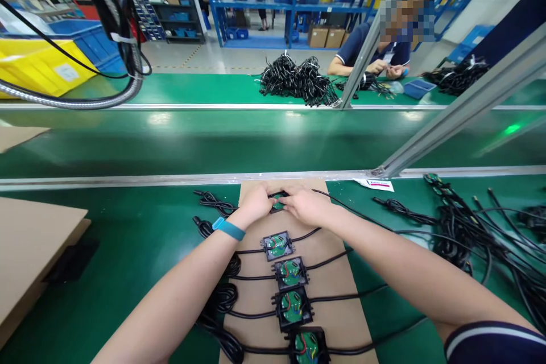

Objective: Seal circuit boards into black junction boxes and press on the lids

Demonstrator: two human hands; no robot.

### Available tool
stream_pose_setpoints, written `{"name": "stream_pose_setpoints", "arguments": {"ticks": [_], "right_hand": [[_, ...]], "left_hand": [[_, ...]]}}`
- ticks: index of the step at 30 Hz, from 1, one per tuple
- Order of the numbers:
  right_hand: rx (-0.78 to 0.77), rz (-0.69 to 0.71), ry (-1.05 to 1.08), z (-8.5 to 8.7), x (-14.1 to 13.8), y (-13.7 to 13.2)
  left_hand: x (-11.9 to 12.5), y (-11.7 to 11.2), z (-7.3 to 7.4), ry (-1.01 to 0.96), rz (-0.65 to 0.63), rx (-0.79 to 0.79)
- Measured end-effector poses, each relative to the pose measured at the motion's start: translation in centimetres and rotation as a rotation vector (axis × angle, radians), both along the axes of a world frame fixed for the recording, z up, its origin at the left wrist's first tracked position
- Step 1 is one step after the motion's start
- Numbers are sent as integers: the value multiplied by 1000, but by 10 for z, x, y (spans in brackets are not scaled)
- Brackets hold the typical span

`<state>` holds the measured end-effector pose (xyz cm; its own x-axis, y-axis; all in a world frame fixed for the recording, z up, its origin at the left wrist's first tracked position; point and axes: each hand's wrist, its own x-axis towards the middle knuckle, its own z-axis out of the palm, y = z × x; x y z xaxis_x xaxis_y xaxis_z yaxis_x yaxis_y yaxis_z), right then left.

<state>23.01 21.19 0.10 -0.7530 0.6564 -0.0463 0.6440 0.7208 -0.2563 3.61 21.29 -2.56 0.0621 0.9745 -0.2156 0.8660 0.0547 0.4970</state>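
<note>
Two bare forearms are seen, the left hand [256, 203] and right hand [305, 206] uncovered. A teal band [229, 228] is worn at the left wrist. A dark navy short sleeve [497, 343], edged with a pale stripe, is worn on the right arm.

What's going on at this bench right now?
A person has both hands on a small black box with a green circuit board at the far end of a cardboard sheet. The left hand and right hand pinch it from either side. Four more open boxes with cables lie in a row on the sheet. Loose black cables are piled to the right. Across the green belt, another person handles cables.
</note>
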Motion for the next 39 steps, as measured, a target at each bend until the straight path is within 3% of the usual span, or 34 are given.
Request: {"name": "stream_pose_setpoints", "arguments": {"ticks": [3, 7, 15, 22, 31, 36, 39], "right_hand": [[45, 94, 33, -15, 6, -1], [-3, 143, 53, -16, 5, 6], [35, 34, 142, -20, 8, -11], [18, 38, 154, -21, 7, -11], [-10, 8, 172, -21, 7, -8], [-39, -116, 174, -20, 6, -11], [-48, -105, 176, -18, 6, -12]], "left_hand": [[2, 2, -1, -11, -7, 1], [0, -2, 5, -26, -32, -18], [-47, -31, 24, -146, -168, 61], [-31, -36, 23, -103, -210, 76], [-32, -27, 40, -191, -221, -286], [-27, -29, 36, 107, -324, 114], [-28, -33, 26, 138, -376, 230]]}}
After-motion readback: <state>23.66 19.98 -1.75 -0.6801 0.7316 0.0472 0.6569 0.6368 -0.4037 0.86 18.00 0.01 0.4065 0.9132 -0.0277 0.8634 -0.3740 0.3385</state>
